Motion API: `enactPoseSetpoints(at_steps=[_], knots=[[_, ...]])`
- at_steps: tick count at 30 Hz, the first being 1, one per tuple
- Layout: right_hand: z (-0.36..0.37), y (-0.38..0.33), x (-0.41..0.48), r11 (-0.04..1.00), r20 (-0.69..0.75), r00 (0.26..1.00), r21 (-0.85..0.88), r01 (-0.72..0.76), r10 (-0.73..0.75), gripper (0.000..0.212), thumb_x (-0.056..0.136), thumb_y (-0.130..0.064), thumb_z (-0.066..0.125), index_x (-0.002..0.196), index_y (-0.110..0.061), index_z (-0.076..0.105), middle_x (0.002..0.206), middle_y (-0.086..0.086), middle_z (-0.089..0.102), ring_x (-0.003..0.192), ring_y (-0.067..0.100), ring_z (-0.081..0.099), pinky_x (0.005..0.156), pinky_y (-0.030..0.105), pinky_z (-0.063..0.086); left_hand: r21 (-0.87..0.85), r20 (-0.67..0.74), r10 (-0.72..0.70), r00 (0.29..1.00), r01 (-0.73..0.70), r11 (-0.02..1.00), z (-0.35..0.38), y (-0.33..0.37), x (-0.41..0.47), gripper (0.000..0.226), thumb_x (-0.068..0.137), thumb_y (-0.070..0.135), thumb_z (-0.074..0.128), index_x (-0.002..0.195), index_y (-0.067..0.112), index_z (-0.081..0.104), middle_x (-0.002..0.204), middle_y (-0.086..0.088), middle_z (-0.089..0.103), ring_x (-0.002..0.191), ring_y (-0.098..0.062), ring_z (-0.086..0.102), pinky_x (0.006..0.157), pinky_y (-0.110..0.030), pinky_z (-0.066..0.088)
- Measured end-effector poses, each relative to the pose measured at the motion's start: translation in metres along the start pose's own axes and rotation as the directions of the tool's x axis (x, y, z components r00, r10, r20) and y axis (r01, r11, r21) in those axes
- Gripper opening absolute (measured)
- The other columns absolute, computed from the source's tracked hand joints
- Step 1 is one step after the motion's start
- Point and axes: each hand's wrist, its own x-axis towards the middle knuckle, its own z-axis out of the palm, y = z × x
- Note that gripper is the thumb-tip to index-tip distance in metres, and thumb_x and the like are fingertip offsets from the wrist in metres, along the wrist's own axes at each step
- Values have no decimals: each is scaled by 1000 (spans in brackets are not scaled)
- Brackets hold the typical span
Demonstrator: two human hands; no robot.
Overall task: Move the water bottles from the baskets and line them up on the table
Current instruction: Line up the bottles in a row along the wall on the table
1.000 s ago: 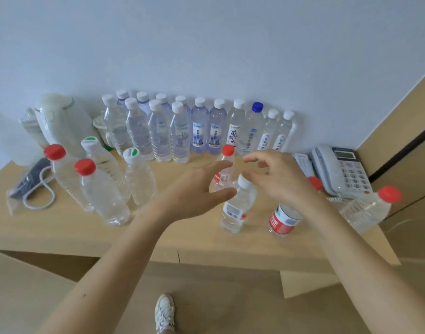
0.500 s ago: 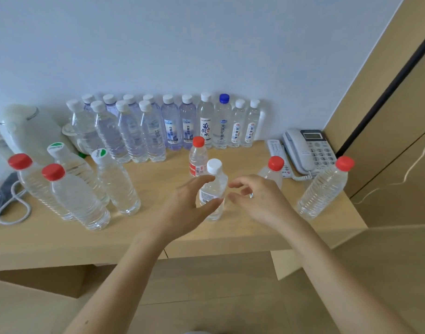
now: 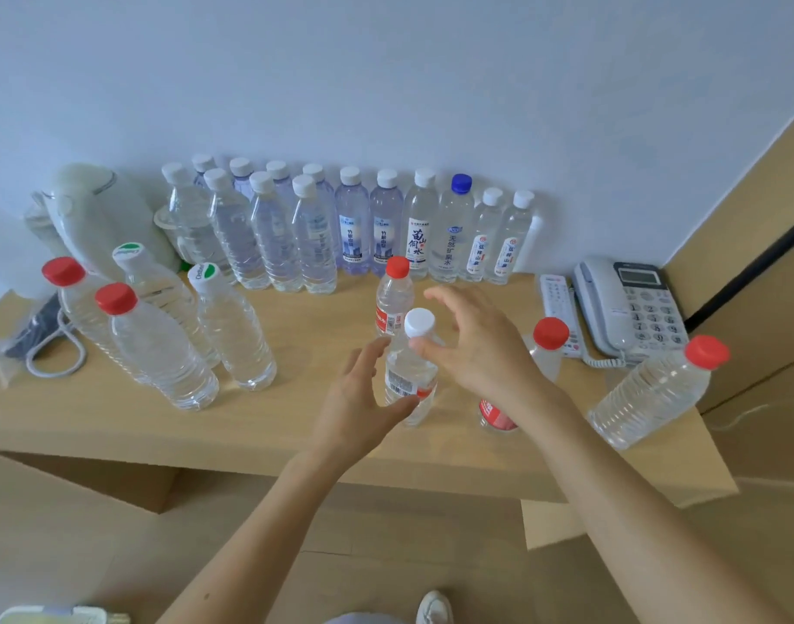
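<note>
Clear plastic, white cap: the white-capped bottle (image 3: 410, 376) stands upright on the table (image 3: 296, 425), centre, fairly near the front edge, in front of the wall row (image 3: 386, 227). Head view only. The left hand (image 3: 359, 398) is cupped loosely at its left side with fingers relaxed and the thumb low by the label; I can't tell whether it touches. The right hand (image 3: 476, 349) is spread wide, thumb at the neck just under the cap, other fingers straight and off the bottle. Neither hand has a real grip. Risks, my read: the bottle is tall and narrow, so a nudge at the neck from the right thumb could tip it forward off the edge or back into the small red-capped bottle (image 3: 394, 299) just behind it. The right forearm passes over another red-capped bottle (image 3: 549, 340), so a sideways pull-out could knock that one over. The big bottle (image 3: 656, 389) sits close to the right corner of the table and a bump there likely sends it to the floor. The phone (image 3: 629, 308) and remote (image 3: 557, 299) take up the space to the right. As for the bottle itself: it looks full, and its label wraps the lower half with a barcode and a red patch. The loose bottles out front aren't lined up yet. No basket is clearly in view.
</note>
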Motion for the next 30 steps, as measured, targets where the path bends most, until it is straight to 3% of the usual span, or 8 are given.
enactPoseSetpoints(at_steps=[4,8,12,18,22,25,27,30], knots=[[5,9,16,996,188,980,-41,78,-69,47,82,-36,64,125,-26,47,113,1,55,88,19,54,80,31,44,-32,-55,-77,996,75,997,16,-1,2,71,75,28,74,136,29,36,124,14,40,106,-7,47,87,-24,43],[7,15,22,992,146,982,-24,123,-119,37,82,-34,64,115,-22,54,108,0,59,92,22,57,79,30,41,-86,-94,-134,987,126,988,26,0,2,71,74,27,75,133,32,36,128,13,43,106,-8,48,84,-23,40],[10,15,25,989,102,986,77,128,-135,33,80,-33,67,107,-18,58,101,-2,65,83,15,51,74,24,35,-92,-93,-156,983,147,985,27,0,5,71,73,30,75,133,33,37,129,14,45,106,-7,48,83,-22,39],[6,10,27,986,27,991,108,128,-132,34,78,-37,69,106,-21,59,98,-5,68,91,17,60,69,19,31,-98,-85,-121,989,113,989,18,-2,8,67,71,32,77,127,36,40,126,19,49,107,-4,51,80,-18,40],[-13,-7,38,963,-3,993,241,119,-122,32,76,-37,71,102,-21,62,100,-7,69,88,12,63,80,24,43,-133,-94,-111,989,98,986,11,1,12,57,68,37,78,112,44,43,112,20,59,103,3,54,85,-17,45],[-33,-18,52,920,13,997,386,71,-83,26,74,-37,73,95,-26,62,94,-9,68,84,9,63,82,25,47,-148,-189,-90,978,62,987,2,16,13,41,67,39,78,92,48,45,93,25,61,86,17,54,75,-6,44],[-45,-24,61,889,11,997,455,62,-75,22,73,-37,75,88,-30,61,90,-6,69,78,8,62,78,27,49,-163,-265,-51,963,7,987,-6,27,15,40,67,34,79,88,48,48,87,26,62,81,17,55,71,-2,43],[-54,-34,70,864,6,996,497,73,-88,18,74,-38,74,83,-34,58,92,-2,70,77,9,60,67,23,48,-216,-290,-21,957,-45,975,-18,38,21,41,64,31,82,92,44,55,88,21,67,83,10,61,74,-7,46]])
